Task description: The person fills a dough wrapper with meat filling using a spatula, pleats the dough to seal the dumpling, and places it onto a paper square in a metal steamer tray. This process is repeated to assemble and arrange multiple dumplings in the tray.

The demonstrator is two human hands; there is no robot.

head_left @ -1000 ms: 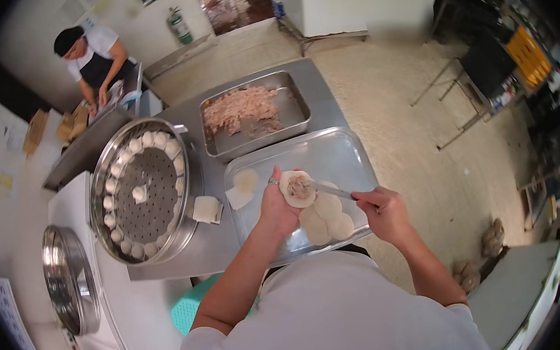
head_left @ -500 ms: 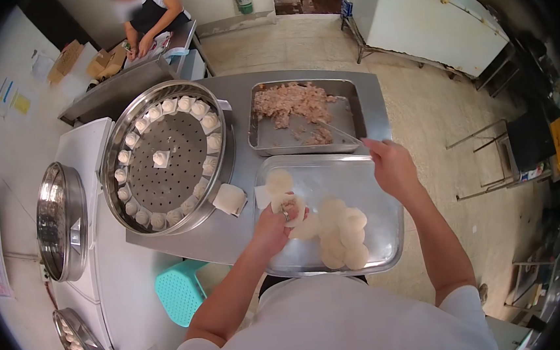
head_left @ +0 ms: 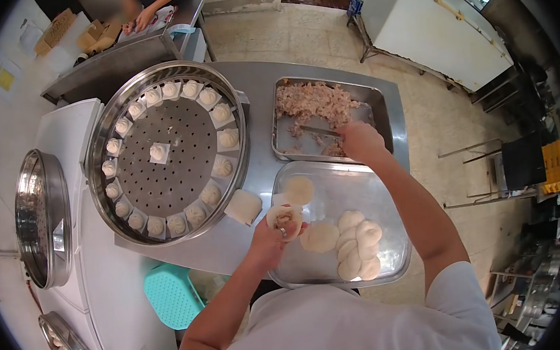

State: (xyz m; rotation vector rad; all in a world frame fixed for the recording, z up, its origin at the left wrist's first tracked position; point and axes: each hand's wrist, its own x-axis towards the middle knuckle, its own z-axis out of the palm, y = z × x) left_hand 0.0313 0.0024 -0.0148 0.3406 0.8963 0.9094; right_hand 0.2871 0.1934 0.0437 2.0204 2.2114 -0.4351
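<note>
My left hand (head_left: 267,247) cups a dough wrapper (head_left: 297,221) with a lump of meat filling in its middle. My right hand (head_left: 361,142) grips a thin flat metal spatula (head_left: 320,131), whose blade reaches into the meat tray (head_left: 389,121). Minced meat (head_left: 314,101) is heaped toward that tray's far side. Below my hands lies a shallow metal tray (head_left: 313,264) with overlapping dough rounds (head_left: 358,242) and a single round (head_left: 299,190) near its far left corner. A round steamer (head_left: 188,139) to the left holds a ring of pleated buns and one bun (head_left: 158,152) near the centre.
A stack of white paper squares (head_left: 243,206) sits between steamer and tray. More steamers (head_left: 41,220) stand along the left side. A turquoise stool (head_left: 171,295) is below the table. Another person's hands (head_left: 146,18) work at a far counter. A white chest freezer (head_left: 436,28) stands beyond.
My right hand has moved forward and left, bringing the spatula further into the meat tray. My left hand still holds the filled wrapper. The camera view has shifted.
</note>
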